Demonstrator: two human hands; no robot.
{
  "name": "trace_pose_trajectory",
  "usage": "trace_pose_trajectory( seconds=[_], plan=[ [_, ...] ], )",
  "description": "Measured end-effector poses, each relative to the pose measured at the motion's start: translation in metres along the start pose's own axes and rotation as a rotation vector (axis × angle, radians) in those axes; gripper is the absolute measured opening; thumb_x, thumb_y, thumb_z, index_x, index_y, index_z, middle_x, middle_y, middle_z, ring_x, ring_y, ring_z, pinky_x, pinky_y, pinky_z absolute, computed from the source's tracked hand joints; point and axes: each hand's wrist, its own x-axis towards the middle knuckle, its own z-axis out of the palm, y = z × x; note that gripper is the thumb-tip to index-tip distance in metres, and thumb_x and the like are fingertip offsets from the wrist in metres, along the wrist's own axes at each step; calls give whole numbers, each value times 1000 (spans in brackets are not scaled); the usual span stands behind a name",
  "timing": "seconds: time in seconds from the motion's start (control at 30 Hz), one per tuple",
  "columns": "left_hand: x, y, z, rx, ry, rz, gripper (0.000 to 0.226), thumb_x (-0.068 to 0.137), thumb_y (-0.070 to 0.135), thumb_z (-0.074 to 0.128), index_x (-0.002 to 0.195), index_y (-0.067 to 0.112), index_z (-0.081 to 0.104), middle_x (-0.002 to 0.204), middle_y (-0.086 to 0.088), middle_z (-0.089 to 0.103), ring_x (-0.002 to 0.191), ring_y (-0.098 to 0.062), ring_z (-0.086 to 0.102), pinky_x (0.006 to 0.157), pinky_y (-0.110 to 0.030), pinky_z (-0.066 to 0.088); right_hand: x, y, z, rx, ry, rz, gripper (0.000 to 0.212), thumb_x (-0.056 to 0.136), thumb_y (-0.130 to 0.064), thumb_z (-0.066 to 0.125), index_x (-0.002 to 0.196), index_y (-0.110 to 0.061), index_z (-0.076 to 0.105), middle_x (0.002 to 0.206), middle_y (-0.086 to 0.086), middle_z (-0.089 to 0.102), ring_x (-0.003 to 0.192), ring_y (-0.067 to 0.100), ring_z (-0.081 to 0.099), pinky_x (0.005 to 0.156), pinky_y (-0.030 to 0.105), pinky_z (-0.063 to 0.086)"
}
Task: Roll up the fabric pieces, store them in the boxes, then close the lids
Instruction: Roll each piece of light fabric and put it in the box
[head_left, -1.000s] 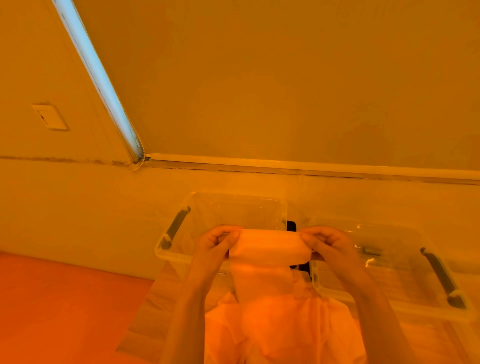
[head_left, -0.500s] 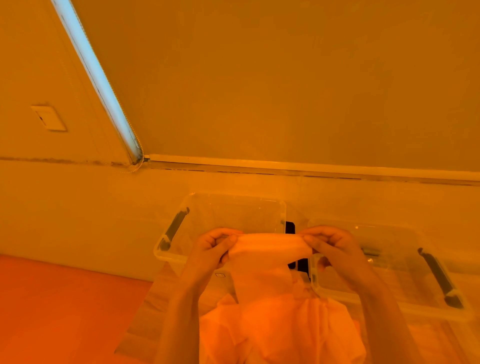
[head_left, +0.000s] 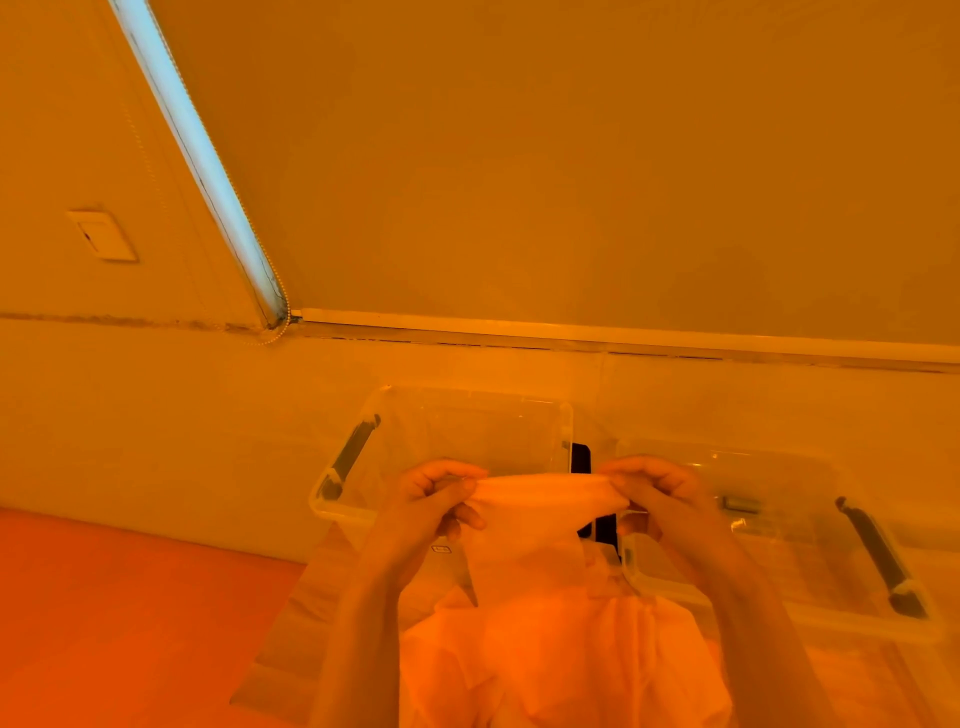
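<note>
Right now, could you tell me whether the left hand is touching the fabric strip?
Touching. The head view shows the left hand pinching one end of the fabric strip.

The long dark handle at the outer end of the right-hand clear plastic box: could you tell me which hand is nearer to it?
Right. The right hand holds the fabric roll just left of the dark handle; the left hand is beyond the roll.

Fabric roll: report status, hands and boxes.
Left hand and right hand pinch fabric roll ends, tail hanging. Both boxes open. Nothing blocking.
</note>
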Motion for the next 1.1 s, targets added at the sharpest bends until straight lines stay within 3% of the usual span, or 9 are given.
trace_pose_trajectory(
  seconds=[0.17, 0.33, 0.5, 0.7, 0.97, 1.1],
  plan=[
    [2, -2, 0, 0, 8, -5, 19, 90, -7, 51, 86, 1, 68, 50, -10, 56, 41, -11, 46, 39, -17, 31, -1, 1, 1, 53, 3, 0, 25, 91, 1, 54, 81, -12, 74, 88, 6, 64, 64, 13, 62, 49, 22, 51],
    [4, -2, 0, -102, 0, -51, 25, 90, -9, 45, 83, -1, 68, 50, -12, 57, 41, -12, 51, 37, -17, 33, 0, 0, 1, 76, -2, -7, 26, 91, 3, 52, 80, -9, 72, 84, 6, 64, 65, 12, 61, 49, 20, 49],
    [3, -3, 1, -76, 10, -38, 21, 93, 1, 51, 84, 2, 70, 54, -10, 62, 45, -10, 56, 40, -15, 37, 2, 0, 2, 142, -26, 11, 43, 93, 5, 47, 68, -13, 77, 73, 8, 69, 58, 13, 62, 47, 21, 50],
    [3, -4, 3, 4, 21, -4, 17, 88, -6, 56, 88, 5, 69, 53, -3, 64, 46, -5, 58, 42, -14, 38, 3, 2, 2, -4, 12, 3, 13, 88, -2, 61, 85, -7, 73, 72, 4, 71, 59, 14, 60, 49, 19, 50],
    [7, -8, 3, 49, 51, 1, 15, 87, -5, 60, 87, 8, 68, 55, -1, 66, 49, -4, 59, 42, -14, 38, 3, 2, -2, -109, 6, 2, 16, 85, -1, 63, 92, -12, 73, 84, 5, 73, 61, 18, 63, 50, 18, 50],
    [8, -9, 4, 57, 72, 8, 11, 85, -4, 63, 85, 6, 69, 52, -1, 64, 45, -4, 54, 40, -14, 36, 4, 2, -3, -174, -5, -14, 23, 87, -2, 62, 104, -16, 69, 92, 5, 74, 66, 14, 69, 51, 18, 52]
  ],
)
